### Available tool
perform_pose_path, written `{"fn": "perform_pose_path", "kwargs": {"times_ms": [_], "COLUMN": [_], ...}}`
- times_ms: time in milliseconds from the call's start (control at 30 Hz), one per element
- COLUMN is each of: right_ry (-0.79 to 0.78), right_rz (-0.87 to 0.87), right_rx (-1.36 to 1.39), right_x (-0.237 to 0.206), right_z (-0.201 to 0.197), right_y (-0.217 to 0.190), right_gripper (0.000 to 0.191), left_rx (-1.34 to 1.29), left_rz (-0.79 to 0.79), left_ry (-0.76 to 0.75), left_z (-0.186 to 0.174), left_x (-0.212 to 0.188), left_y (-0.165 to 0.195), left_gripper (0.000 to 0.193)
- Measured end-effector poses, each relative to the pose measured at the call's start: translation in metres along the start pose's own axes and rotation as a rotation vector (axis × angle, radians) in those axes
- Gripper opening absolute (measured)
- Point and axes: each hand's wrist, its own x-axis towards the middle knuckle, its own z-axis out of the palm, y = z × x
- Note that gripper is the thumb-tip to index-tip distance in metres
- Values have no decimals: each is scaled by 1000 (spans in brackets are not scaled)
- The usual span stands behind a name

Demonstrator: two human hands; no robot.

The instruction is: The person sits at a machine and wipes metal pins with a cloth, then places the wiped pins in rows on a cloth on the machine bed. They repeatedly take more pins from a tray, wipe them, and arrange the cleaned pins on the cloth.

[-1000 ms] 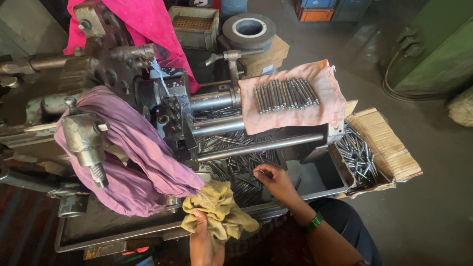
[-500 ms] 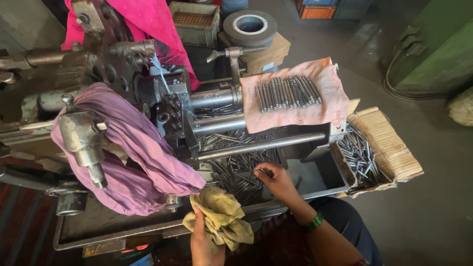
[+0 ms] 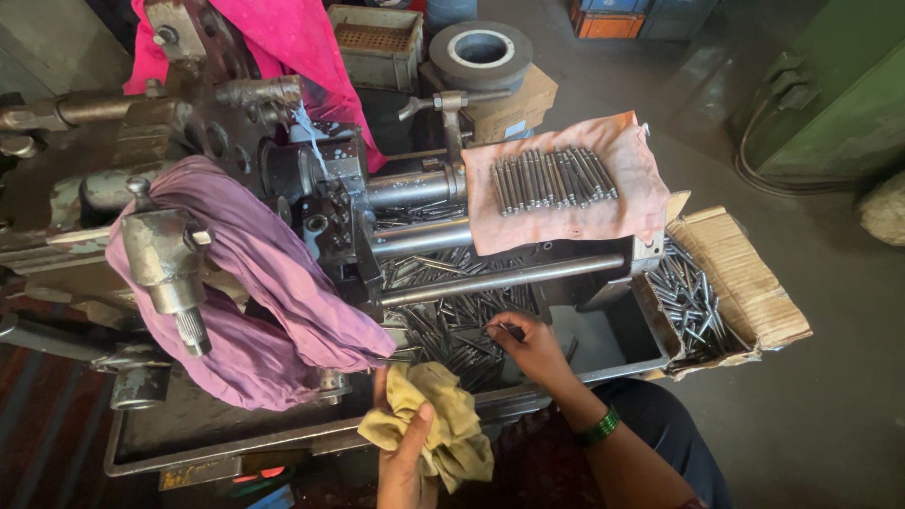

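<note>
My left hand [image 3: 405,462] grips a crumpled yellow rag [image 3: 438,419] at the front edge of the machine's metal tray [image 3: 613,351]. My right hand [image 3: 530,347] reaches into the tray, its fingertips pinched on a dark metal pin [image 3: 509,330] at the edge of a heap of loose pins [image 3: 452,325]. A green bangle sits on that wrist. On the pink cloth [image 3: 566,193] draped over the machine lies a neat row of several finished pins [image 3: 551,177].
A grey lathe-like machine [image 3: 283,179] fills the left, with a purple cloth [image 3: 273,292] hung over it and horizontal steel bars [image 3: 500,278] above the tray. A cardboard box [image 3: 745,278] with more pins sits at the right. Behind are a grinding wheel [image 3: 481,52] and a pink cloth [image 3: 283,38].
My right hand has shifted slightly within the tray and closed on a pin. My left hand with the rag has stayed in place.
</note>
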Motion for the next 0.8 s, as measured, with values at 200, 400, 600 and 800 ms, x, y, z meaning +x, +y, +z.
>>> {"fn": "perform_pose_path", "kwargs": {"times_ms": [200, 400, 600, 800], "right_ry": [-7, -7, -14, -20], "right_rz": [90, 25, 28, 82], "right_rx": [-2, 3, -40, -27], "right_x": [0, -1, -1, -1], "right_z": [0, 1, -2, 0], "right_y": [-3, -3, -5, -4], "right_gripper": [20, 19, 19, 20], "left_rx": [23, -25, 22, 12], "left_rz": [-208, -238, -192, -177], "left_ry": [32, 30, 96, 18], "left_z": [-10, -9, -1, -11], "left_x": [-1, 1, -3, 2], "left_y": [-3, -6, 0, -4], "left_gripper": [59, 56, 54, 51]}}
